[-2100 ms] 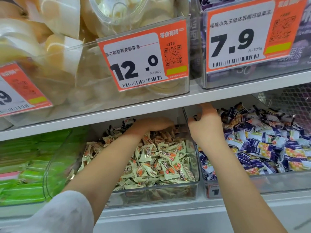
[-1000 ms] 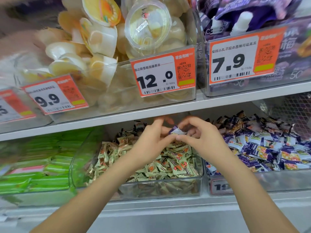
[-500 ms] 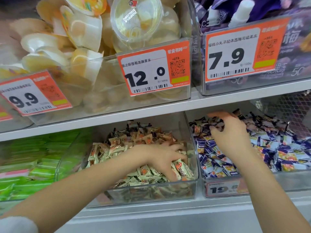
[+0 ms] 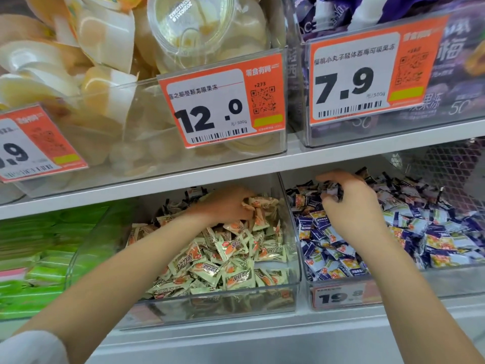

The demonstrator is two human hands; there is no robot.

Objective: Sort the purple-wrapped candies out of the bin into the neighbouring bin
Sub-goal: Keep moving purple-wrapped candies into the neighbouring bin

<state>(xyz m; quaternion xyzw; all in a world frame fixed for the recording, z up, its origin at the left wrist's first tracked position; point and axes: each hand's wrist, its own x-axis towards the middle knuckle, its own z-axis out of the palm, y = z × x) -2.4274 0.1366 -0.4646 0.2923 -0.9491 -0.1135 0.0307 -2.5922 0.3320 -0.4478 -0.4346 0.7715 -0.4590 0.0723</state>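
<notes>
Head view of a white shop shelf (image 4: 262, 164) carrying clear bins on two levels. On the lower level, the clear plastic middle bin (image 4: 210, 300) holds pale green and cream wrapped candies with orange print (image 4: 231, 261); touching its right wall stands the neighbouring clear plastic bin (image 4: 393, 287), heaped with purple-and-white wrapped candies (image 4: 433, 232) and bearing an orange price tag reading 19.8 (image 4: 341, 296). The left hand (image 4: 225, 206) reaches to the rear of the middle bin, its fingers (image 4: 245, 208) curled into the pile of cream wrappers; whether they hold a piece, and of what colour, cannot be told, since the candies hide the fingertips. A few dark-wrapped pieces (image 4: 191, 194), possibly purple, lie at the back of the same bin, just beside this hand. The right hand (image 4: 351, 203) is over the neighbouring bin, its fingers (image 4: 330, 198) bent downward and pinching small dark purple wrapped candies (image 4: 334, 189) above the heap. To the left of the middle bin stands a bin of bright green packets (image 4: 39, 258). On the upper shelf level, a clear bin of pale yellow jelly cups (image 4: 86, 61) carries an orange tag marked 12.0 (image 4: 220, 106), and beside it a bin of purple pouches (image 4: 446, 56) carries a tag marked 7.9 (image 4: 367, 72).
</notes>
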